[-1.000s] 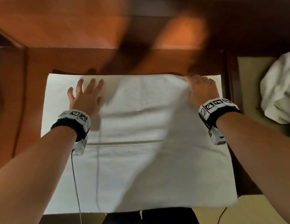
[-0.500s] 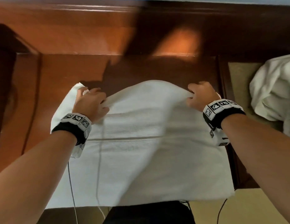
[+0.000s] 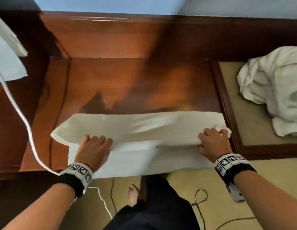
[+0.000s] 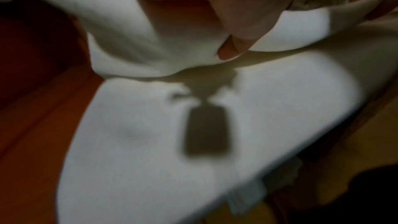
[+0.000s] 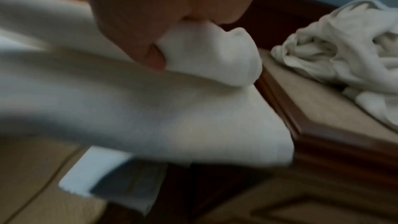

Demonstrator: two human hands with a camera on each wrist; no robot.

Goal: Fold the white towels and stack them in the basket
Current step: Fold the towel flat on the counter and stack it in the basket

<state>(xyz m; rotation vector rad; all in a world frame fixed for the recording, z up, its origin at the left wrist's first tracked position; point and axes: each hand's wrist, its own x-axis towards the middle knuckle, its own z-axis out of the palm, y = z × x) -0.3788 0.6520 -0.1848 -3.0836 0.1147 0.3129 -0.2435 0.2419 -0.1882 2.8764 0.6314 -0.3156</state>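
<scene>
A white towel (image 3: 144, 128) lies across the near part of a reddish wooden table (image 3: 128, 83), its far half doubled back toward me over the near half. My left hand (image 3: 94, 145) grips the folded edge at the left. My right hand (image 3: 212, 140) grips the same edge near the right corner. In the left wrist view the thumb (image 4: 232, 47) is tucked under the lifted towel layer (image 4: 120, 28). The right wrist view, blurred, shows the right thumb (image 5: 155, 57) pinching a bunched towel corner (image 5: 206, 54). No basket is in view.
A crumpled heap of white towels (image 3: 275, 87) lies on a beige padded seat (image 3: 244, 113) to the right of the table. A white cable (image 3: 17, 103) runs from the left down to my left wrist. Black cords (image 3: 199, 201) lie on the floor.
Both hands took hold of the towel's far edge and pulled it toward me, folding the far half over the near half. A second ago the left hand lay flat on the spread towel.
</scene>
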